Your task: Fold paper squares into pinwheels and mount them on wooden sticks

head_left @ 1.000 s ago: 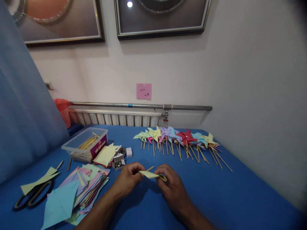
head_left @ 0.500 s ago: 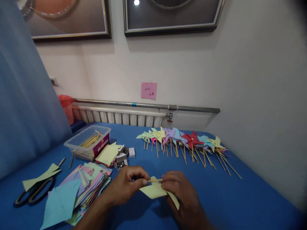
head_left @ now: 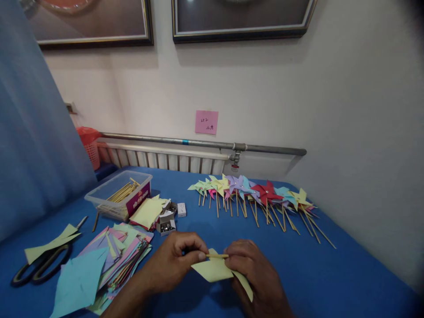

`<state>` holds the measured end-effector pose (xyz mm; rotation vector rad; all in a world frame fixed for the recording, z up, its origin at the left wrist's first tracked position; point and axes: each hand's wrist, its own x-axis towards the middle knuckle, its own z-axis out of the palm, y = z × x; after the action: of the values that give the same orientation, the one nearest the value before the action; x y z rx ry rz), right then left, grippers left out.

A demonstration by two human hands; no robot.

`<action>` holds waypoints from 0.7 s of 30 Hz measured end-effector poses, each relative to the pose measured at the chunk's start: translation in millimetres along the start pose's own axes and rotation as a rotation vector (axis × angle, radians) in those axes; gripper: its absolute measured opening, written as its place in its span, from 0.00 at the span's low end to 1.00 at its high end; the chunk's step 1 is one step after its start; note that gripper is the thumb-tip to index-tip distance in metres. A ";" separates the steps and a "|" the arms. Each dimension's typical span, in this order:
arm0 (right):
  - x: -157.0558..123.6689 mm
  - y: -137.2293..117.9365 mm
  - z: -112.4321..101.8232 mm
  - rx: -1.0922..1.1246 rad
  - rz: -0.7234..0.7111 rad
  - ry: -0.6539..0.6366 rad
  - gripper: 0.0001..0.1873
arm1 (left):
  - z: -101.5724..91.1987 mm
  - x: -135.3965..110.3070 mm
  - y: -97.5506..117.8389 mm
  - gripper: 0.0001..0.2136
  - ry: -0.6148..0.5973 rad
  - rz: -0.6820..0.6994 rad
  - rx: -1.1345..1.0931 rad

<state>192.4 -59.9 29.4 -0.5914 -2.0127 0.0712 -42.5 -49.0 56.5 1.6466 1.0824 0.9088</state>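
My left hand (head_left: 177, 260) is closed, thumb and forefinger pinching one end of a thin wooden stick (head_left: 217, 255). My right hand (head_left: 256, 276) is closed over a pale yellow paper pinwheel (head_left: 213, 270) at the stick's other end. The stick lies level across the back of the paper. One paper blade hangs down below my right fingers. How the stick joins the paper is hidden by the right fingers. Behind both hands, finished pinwheels (head_left: 266, 193) in several colours lie in a row with their sticks pointing toward me.
At left stand a clear plastic box (head_left: 94, 197) of sticks, yellow paper squares (head_left: 148, 212) and an opened small box of metal pins (head_left: 166, 227). Nearer lie a pile of coloured paper (head_left: 79, 278) and black-handled scissors (head_left: 49, 265) under a paper piece. A radiator (head_left: 162, 160) runs along the wall.
Both hands keep the same grip on the stick and yellow pinwheel, which sit slightly lower in view. My head view has shifted slightly.
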 end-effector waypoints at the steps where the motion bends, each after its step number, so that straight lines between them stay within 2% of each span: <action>1: -0.1 0.2 0.1 -0.001 0.000 0.000 0.10 | 0.1 0.0 0.4 0.11 0.003 0.003 0.004; 17: -2.8 9.0 4.7 -0.017 -0.015 0.057 0.11 | 4.5 2.3 2.4 0.09 0.082 0.005 0.003; 21: -1.9 9.1 5.1 -0.006 0.021 0.077 0.10 | 6.3 2.3 2.6 0.10 0.083 -0.003 0.005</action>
<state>192.3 -51.7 22.7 -0.6100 -1.9330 0.0536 -35.5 -49.2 57.3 1.6227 1.1437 0.9803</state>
